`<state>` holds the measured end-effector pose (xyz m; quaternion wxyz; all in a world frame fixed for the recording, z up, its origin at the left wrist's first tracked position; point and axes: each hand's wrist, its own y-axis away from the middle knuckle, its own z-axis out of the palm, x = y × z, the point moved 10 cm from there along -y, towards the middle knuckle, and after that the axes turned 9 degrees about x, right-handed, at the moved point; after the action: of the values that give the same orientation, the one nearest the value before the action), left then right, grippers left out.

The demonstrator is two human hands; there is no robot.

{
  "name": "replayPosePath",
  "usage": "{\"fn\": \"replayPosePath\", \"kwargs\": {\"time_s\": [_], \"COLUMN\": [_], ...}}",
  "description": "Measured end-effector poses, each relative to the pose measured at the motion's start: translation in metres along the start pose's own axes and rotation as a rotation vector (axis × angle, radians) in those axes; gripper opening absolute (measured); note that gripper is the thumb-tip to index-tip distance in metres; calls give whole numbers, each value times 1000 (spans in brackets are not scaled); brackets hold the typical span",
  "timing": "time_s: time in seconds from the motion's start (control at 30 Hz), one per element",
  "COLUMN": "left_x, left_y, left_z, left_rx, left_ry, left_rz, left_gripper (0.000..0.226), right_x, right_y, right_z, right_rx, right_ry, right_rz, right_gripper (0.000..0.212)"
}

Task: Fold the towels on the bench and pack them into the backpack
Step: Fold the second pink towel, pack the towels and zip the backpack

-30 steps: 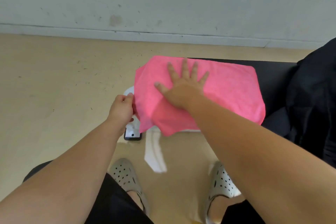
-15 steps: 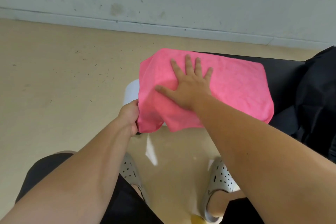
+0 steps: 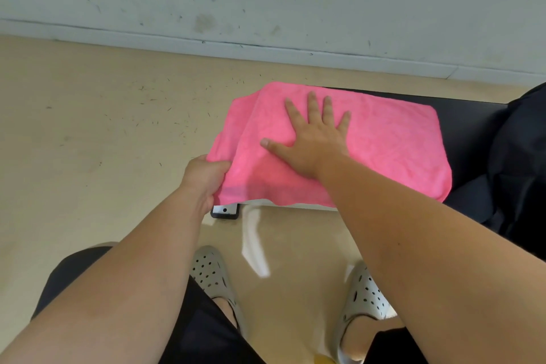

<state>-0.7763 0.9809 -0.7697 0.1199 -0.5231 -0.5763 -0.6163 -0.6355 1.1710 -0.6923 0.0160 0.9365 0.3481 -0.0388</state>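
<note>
One towel (image 3: 384, 139) in sight, pink, half-folded at the desk's (image 3: 466, 115) left end. Right hand (image 3: 310, 142) presses it flat, fingers spread; left hand (image 3: 204, 177) grips its left edge. Packing not begun, I reckon: backpack (image 3: 520, 156) waits at the right.

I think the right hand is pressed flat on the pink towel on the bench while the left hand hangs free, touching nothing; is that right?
Not quite. The head view shows the left hand gripping the pink towel at its left edge. The rest holds: the right hand lies flat on it, on the bench.
</note>
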Motion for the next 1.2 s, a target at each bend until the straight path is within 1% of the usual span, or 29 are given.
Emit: {"fn": "replayPosePath", "kwargs": {"time_s": [0.1, 0.17, 0.27, 0.33, 0.37, 0.43, 0.47, 0.53, 0.6, 0.63, 0.67, 0.7, 0.73, 0.8, 0.87, 0.9, 0.93, 0.97, 1.03, 1.07, 1.1, 1.13, 1.17, 1.2], "left_x": [10, 17, 35, 48, 56, 76, 86, 95, 89, 85, 81, 79, 76, 76, 75, 74, 73, 73, 72, 72, 72, 71, 71, 70], "left_y": [-7, -14, -23, -18, -12, 8, 22, 48, 68, 77, 87, 96, 101, 105, 111, 113, 115, 117, 119, 117, 113, 107, 103, 99], "left_z": [-15, -30, -58, -64, -63, -55, -47, -25, -1, 11, 20, 27, 31, 33, 34, 34, 33, 32, 26, 23, 20, 16, 12, 9], "left_rx": [46, 121, 306, 352, 350, 326, 293, 187, 49, -3, -23, -24, -17, -20, -19, -11, 2, 20, 65, 84, 102, 123, 145, 147], "left_ry": [46, 85, -21, -42, -58, -106, -129, -183, -220, -260, -325, -402, -451, -453, -449, -457, -458, -454, -436, -432, -438, -440, -441, -420], "left_rz": [-11, 9, 167, 270, 332, 506, 608, 775, 871, 937, 1032, 1122, 1184, 1235, 1291, 1314, 1334, 1347, 1354, 1329, 1269, 1192, 1110, 1028], "left_gripper": [15, 18, 11, 7, 4, 17, 20, 22, 16, 12, 10, 10, 13, 19, 22, 23, 22, 21, 19, 17, 13, 8, 3, 6], "right_x": [-1, -1, -1, -1, 0, 1, 1, -9, -40, -60, -78, -92, -103, -115, -118, -118, -119, -118, -117, -117, -114, -108, -99, -90], "right_y": [0, 0, 1, 0, 0, -2, -4, -11, -19, -21, -23, -25, -26, -27, -26, -26, -26, -27, -26, -25, -27, -29, -31, -34], "right_z": [2, 2, 1, 1, 2, 1, -4, -27, -57, -69, -76, -76, -72, -57, -36, -28, -25, -26, -33, -35, -35, -38, -41, -46], "right_rx": [-2, -6, -11, -23, -34, -46, -25, 111, 248, 249, 202, 114, 14, -120, -202, -203, -175, -134, -63, -49, -48, -39, -23, 4], "right_ry": [3, 5, 5, 12, 11, -8, -37, -104, -266, -392, -499, -550, -544, -389, -170, -68, 8, 55, 101, 80, 12, -97, -232, -373], "right_rz": [-1, 0, -8, -9, 0, 34, 58, 42, -105, -198, -274, -307, -320, -364, -394, -399, -388, -359, -302, -283, -250, -198, -129, -60], "right_gripper": [105, 104, 103, 101, 98, 87, 81, 77, 73, 66, 57, 48, 39, 31, 37, 41, 41, 39, 42, 38, 30, 21, 18, 20]}}
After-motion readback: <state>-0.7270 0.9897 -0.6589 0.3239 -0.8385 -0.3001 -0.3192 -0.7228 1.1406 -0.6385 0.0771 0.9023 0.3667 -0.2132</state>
